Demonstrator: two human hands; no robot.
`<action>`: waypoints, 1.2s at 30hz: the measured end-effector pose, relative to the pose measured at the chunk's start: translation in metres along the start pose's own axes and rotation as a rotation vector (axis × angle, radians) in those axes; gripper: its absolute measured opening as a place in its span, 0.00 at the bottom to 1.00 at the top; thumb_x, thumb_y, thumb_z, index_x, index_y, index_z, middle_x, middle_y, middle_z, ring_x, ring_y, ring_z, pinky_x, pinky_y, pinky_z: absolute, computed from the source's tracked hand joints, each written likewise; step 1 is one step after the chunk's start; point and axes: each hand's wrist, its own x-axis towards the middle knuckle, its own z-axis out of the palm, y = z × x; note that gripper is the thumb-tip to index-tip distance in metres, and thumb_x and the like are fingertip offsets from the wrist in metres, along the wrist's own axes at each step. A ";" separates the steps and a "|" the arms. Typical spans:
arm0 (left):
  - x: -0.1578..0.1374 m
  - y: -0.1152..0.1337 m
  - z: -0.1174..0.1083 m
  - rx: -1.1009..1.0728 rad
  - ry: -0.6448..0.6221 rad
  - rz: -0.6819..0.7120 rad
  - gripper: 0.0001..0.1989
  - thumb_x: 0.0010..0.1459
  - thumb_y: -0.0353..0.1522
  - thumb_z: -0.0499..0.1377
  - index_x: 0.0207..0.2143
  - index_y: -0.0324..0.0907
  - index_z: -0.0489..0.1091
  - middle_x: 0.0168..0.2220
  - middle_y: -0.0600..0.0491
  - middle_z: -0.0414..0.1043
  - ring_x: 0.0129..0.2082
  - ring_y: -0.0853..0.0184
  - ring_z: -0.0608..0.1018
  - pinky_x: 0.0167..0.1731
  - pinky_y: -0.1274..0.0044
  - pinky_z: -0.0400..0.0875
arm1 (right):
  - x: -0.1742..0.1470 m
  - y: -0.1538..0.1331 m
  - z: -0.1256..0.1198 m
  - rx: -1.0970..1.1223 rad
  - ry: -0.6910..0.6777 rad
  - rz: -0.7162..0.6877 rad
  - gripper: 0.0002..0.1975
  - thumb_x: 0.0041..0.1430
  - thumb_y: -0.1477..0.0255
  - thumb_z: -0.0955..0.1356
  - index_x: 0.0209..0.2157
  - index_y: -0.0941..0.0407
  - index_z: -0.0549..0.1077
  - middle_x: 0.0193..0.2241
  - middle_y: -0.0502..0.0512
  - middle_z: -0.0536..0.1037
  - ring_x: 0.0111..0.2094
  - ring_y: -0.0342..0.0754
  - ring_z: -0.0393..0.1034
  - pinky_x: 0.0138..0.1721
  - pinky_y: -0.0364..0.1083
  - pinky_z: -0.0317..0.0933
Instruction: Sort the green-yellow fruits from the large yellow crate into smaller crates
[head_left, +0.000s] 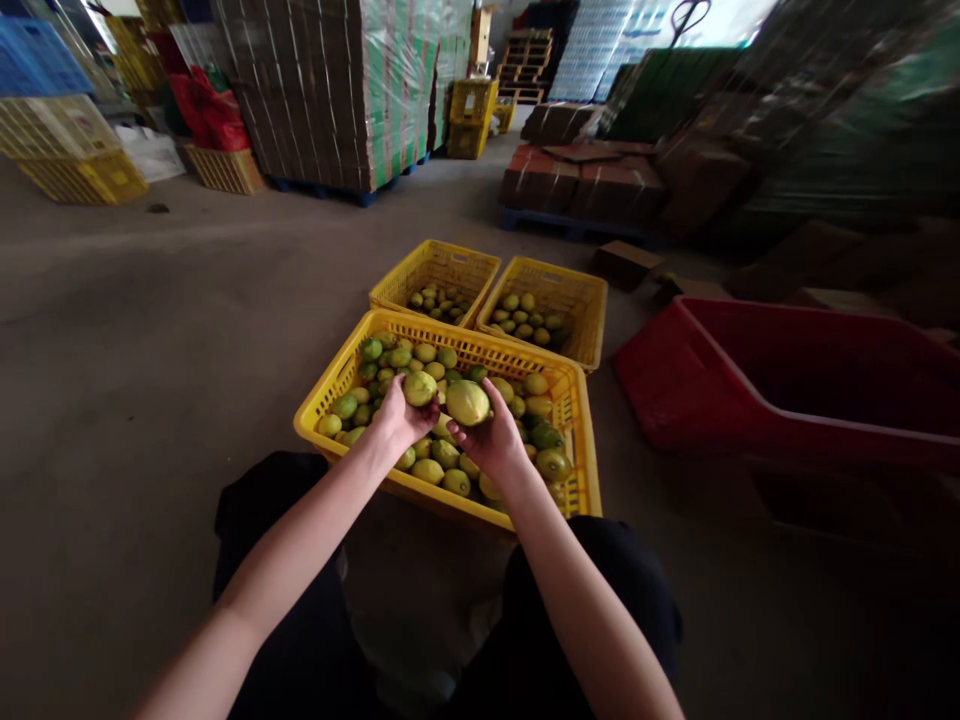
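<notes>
My left hand (pixel 401 418) is closed around a yellow-green lemon (pixel 420 388). Close beside it, my right hand (pixel 495 435) grips a larger, paler lemon (pixel 467 403). Both hands are above a yellow plastic crate (pixel 589 440) that stands in front of my knees. Many lemons lie loose in that crate, some yellow, others quite green, such as the green lemon (pixel 344 406) near its left wall. My forearms and hands hide part of the fruit below.
Behind the near crate stand two more yellow crates, a left one (pixel 390 285) and a right one (pixel 596 320), each with lemons at the bottom. A red tub (pixel 660 390) is at the right. Wrapped stacks of cartons (pixel 315 90) and flattened brown boxes (pixel 544 180) stand farther back.
</notes>
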 end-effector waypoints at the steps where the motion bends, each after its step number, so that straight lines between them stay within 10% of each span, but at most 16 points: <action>1: 0.000 -0.001 0.001 0.012 -0.003 0.006 0.20 0.69 0.44 0.47 0.39 0.40 0.71 0.24 0.50 0.69 0.19 0.68 0.69 0.16 0.80 0.66 | 0.000 0.000 0.001 0.018 0.010 -0.020 0.13 0.63 0.59 0.68 0.36 0.55 0.74 0.23 0.53 0.79 0.18 0.45 0.69 0.16 0.41 0.65; 7: -0.011 -0.007 0.013 0.247 -0.111 0.357 0.05 0.62 0.30 0.62 0.41 0.42 0.72 0.33 0.52 0.76 0.30 0.68 0.77 0.24 0.83 0.71 | -0.002 -0.001 0.002 -0.020 0.055 -0.270 0.06 0.56 0.68 0.74 0.35 0.51 0.74 0.29 0.47 0.81 0.29 0.45 0.75 0.26 0.41 0.71; 14: -0.029 0.003 0.024 0.550 -0.404 0.735 0.22 0.40 0.15 0.71 0.37 0.41 0.77 0.40 0.52 0.78 0.36 0.70 0.79 0.36 0.83 0.75 | -0.022 -0.025 -0.005 -0.230 -0.036 -0.733 0.30 0.36 0.75 0.82 0.43 0.47 0.75 0.35 0.44 0.81 0.37 0.47 0.76 0.38 0.44 0.73; 23: -0.041 0.021 0.022 0.774 -0.696 0.645 0.25 0.33 0.17 0.74 0.36 0.44 0.79 0.48 0.47 0.78 0.51 0.57 0.79 0.43 0.79 0.78 | -0.036 -0.030 -0.012 -0.497 -0.001 -1.136 0.35 0.30 0.80 0.83 0.44 0.46 0.79 0.48 0.50 0.79 0.55 0.54 0.70 0.60 0.53 0.64; 30: -0.018 0.029 0.019 0.960 -0.702 0.836 0.30 0.32 0.27 0.79 0.43 0.45 0.81 0.50 0.50 0.72 0.54 0.56 0.76 0.51 0.71 0.76 | -0.025 -0.034 -0.025 -0.505 -0.035 -1.088 0.35 0.33 0.68 0.84 0.49 0.48 0.78 0.48 0.53 0.80 0.53 0.58 0.74 0.56 0.57 0.68; 36: -0.007 0.028 0.015 0.824 -0.676 0.691 0.28 0.34 0.33 0.79 0.41 0.42 0.78 0.41 0.51 0.77 0.42 0.62 0.79 0.43 0.73 0.76 | -0.021 -0.038 -0.028 -0.314 -0.093 -0.843 0.30 0.35 0.55 0.81 0.42 0.50 0.79 0.39 0.53 0.85 0.46 0.60 0.79 0.50 0.55 0.72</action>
